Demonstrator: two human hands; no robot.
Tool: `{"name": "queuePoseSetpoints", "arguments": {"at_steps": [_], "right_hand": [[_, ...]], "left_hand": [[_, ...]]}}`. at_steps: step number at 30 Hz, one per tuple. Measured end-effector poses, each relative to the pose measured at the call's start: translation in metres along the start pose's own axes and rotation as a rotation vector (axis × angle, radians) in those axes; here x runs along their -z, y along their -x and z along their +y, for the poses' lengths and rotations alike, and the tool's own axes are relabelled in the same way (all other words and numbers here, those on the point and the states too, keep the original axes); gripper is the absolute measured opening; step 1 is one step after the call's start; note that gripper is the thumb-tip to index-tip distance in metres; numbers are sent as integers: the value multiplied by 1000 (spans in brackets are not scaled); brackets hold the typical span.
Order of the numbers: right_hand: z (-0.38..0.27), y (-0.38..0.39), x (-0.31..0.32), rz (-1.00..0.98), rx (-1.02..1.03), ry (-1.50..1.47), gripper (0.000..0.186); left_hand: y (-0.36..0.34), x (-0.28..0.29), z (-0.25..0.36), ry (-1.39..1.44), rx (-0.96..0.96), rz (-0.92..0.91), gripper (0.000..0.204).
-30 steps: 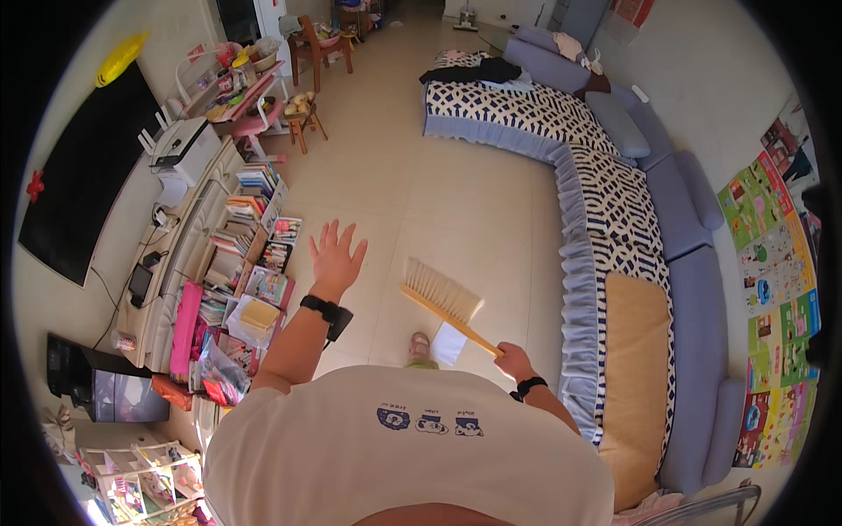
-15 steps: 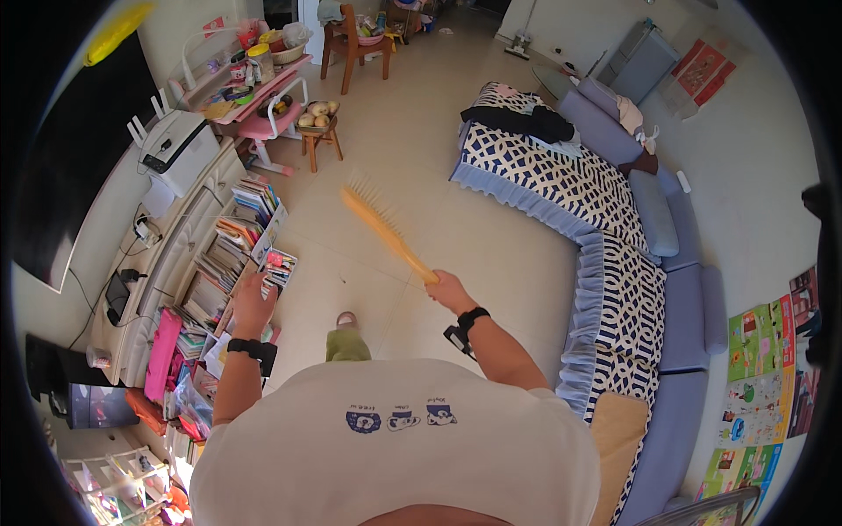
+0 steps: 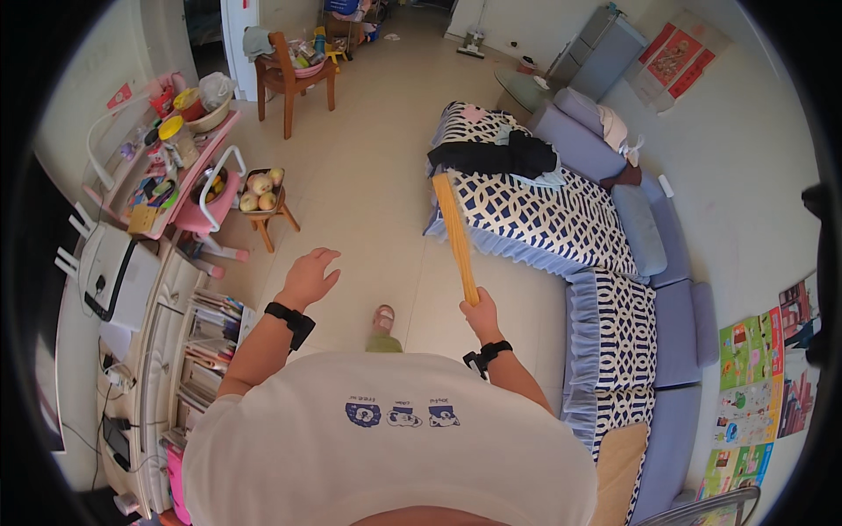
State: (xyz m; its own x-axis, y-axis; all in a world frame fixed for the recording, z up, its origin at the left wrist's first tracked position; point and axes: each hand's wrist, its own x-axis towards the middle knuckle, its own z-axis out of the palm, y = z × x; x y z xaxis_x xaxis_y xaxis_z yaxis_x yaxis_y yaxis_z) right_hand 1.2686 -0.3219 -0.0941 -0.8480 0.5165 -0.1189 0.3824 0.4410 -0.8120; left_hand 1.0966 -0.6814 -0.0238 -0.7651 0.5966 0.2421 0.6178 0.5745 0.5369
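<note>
My right hand (image 3: 481,316) grips the handle of a long wooden brush (image 3: 454,223), raised toward the sofa's patterned cover (image 3: 544,219). Its pale bristles are mostly hidden behind the wooden back, and I cannot tell whether they touch the cover. A black garment (image 3: 513,158) lies on the sofa just beyond the brush's far end. My left hand (image 3: 309,279) is held out over the floor with fingers apart and slightly curved, holding nothing. My foot in a pink sandal (image 3: 382,317) shows below, between my arms.
At the left are a cabinet (image 3: 160,351) with books beside it, a printer (image 3: 114,272), a pink desk (image 3: 158,223) and a wooden stool (image 3: 263,223) bearing fruit. A wooden chair (image 3: 294,83) and a glass table (image 3: 517,86) stand farther back; the L-shaped sofa (image 3: 675,333) fills the right.
I have moved forward, bringing the desk and sofa's far end closer. The brush has swung right from over the floor to the sofa's end. My left hand has risen from beside the books.
</note>
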Motion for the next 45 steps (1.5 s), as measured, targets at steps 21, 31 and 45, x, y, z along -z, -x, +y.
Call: {"name": "queuePoseSetpoints", "arguments": {"at_steps": [21,31,45], "right_hand": [[-213,-635,-135,125,215,150,22],[-148,-785,-82,472,-327,225,23],[-261,-1356,-110,304,-133,133,28]], "left_hand": [[-579,25,-323,-38,156,-42,32],[-914,-16,-381,80,-122,-259,31],[-1267,-42,-536,62,114,-145,31]]}}
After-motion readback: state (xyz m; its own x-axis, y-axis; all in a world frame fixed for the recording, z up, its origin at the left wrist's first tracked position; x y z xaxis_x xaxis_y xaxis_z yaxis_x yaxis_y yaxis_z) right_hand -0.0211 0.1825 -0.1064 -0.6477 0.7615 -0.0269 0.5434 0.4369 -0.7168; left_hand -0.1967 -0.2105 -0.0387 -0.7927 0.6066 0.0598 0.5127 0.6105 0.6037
